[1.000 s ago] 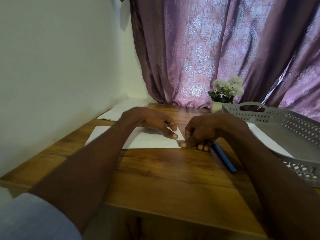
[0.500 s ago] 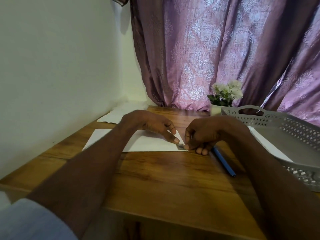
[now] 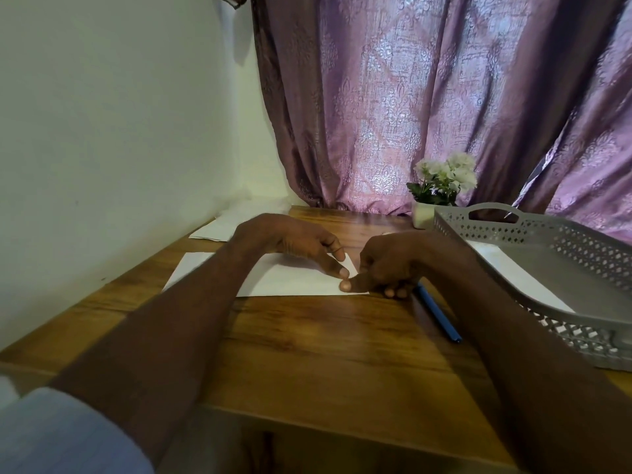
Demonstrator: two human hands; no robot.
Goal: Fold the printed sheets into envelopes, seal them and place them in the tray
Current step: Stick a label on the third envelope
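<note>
- Left hand, palm down, reaches in from 7 o'clock with its fingers extended toward 3 o'clock.
- Right hand comes in from 5 o'clock, fingers curled under, thumb pointing to 9 o'clock, its tip meeting the left fingertips.

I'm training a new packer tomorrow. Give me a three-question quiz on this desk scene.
1. True or false: the pen lies inside the tray.
2. Which hand has its fingers resting on the sheet? A) left hand B) neither
3. Fill in: the flower pot stands just behind the tray's ____ corner.

Key
1. False: it lies on the desk, beside the right hand and apart from the tray.
2. A; the right hand, fingers curled, works the sheet's right corner.
3. Far left.
</note>
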